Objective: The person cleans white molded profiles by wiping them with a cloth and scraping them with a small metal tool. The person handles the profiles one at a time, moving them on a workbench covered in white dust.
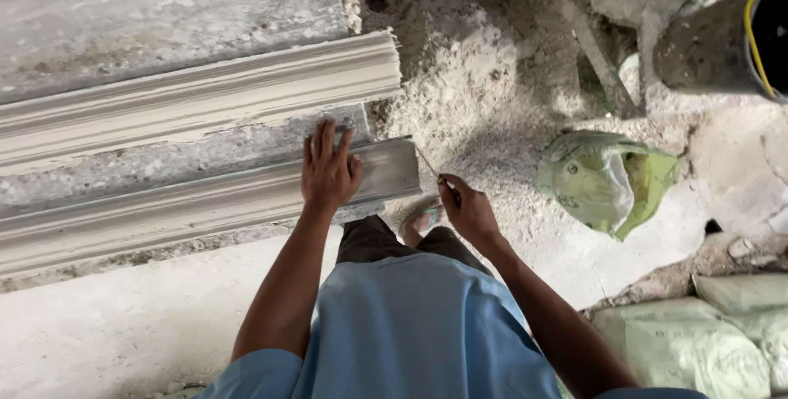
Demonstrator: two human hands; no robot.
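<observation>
Your left hand point(330, 171) lies flat, fingers spread and pressing down, on the near moulded strip point(189, 202), close to its cut end, where the profile shows grey against the paler plaster along its length. Your right hand point(469, 212) is closed around a thin tool point(430, 167) whose slim blade angles up toward that same end of the strip; the tip sits just beside the end face, though you cannot tell whether it touches. A second moulded strip point(197, 91) runs parallel behind the first, with a rough grey band of the work slab point(123, 13) between them, and its end reaches about as far right as the near one. Directly past both ends, a heap of white plaster powder point(468, 71) slopes up, crowding the space where the tool works. Below your right hand, your foot in a sandal point(423, 220) pokes out beside your dark trouser knee. To the right, a crumpled green sack point(603, 181) lies on the dusty floor, well apart from the strips, and more pale sacks point(714, 333) are stacked at the lower right. A dark drum point(722, 42) with a yellow cable along its rim sits at the upper right corner.
</observation>
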